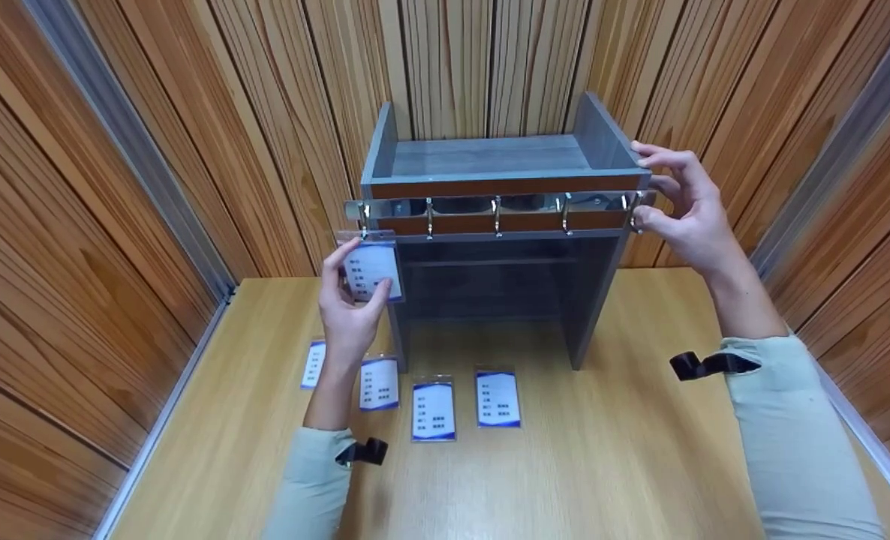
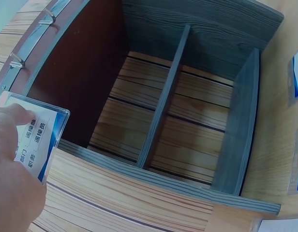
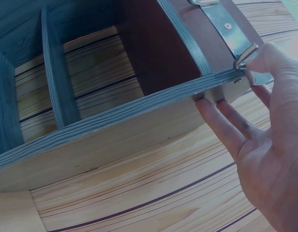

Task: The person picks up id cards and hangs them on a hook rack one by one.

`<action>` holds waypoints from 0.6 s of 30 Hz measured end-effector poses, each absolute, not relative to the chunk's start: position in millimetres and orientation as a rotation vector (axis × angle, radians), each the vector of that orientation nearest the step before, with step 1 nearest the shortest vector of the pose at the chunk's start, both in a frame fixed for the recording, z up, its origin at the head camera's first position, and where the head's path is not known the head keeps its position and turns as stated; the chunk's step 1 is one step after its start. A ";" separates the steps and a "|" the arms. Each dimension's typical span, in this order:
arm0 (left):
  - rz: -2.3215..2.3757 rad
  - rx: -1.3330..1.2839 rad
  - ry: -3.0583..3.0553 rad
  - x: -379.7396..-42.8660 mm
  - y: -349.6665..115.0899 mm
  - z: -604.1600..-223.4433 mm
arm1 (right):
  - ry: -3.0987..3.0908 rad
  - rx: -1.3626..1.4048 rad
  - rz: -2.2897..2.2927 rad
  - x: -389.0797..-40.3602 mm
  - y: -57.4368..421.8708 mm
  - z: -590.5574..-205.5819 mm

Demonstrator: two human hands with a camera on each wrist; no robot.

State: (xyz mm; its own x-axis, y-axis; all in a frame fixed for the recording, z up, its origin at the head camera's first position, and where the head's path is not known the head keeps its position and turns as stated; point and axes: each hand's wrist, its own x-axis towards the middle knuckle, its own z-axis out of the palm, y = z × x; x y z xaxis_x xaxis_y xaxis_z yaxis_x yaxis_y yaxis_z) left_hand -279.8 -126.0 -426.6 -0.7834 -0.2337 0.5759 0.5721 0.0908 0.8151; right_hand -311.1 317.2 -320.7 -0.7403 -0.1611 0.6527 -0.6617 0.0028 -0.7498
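The left grip [image 1: 350, 309] pinches a badge [image 1: 374, 262] at the left front of the shelf [image 1: 490, 156]; the right grip [image 1: 687, 214] clasps the hook rail [image 1: 531, 202] at the shelf's right; only the head view shows four loose badges [image 1: 433, 411] before the shelf.

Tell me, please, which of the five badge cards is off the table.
The badge card pinched in the left hand, raised near the leftmost hook; the other four cards lie flat on the table.
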 end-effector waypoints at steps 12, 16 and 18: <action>-1.728 -0.329 -1.841 -276.4 -136.2 -437.3 | -1.913 0.830 1.786 -311.3 319.3 -320.9; -1.728 -0.334 -1.846 -274.3 -137.6 -442.4 | -1.919 0.823 1.790 -311.3 320.9 -322.2; -1.721 -0.336 -1.853 -273.5 -137.7 -445.4 | -1.921 0.815 1.786 -311.1 321.8 -322.2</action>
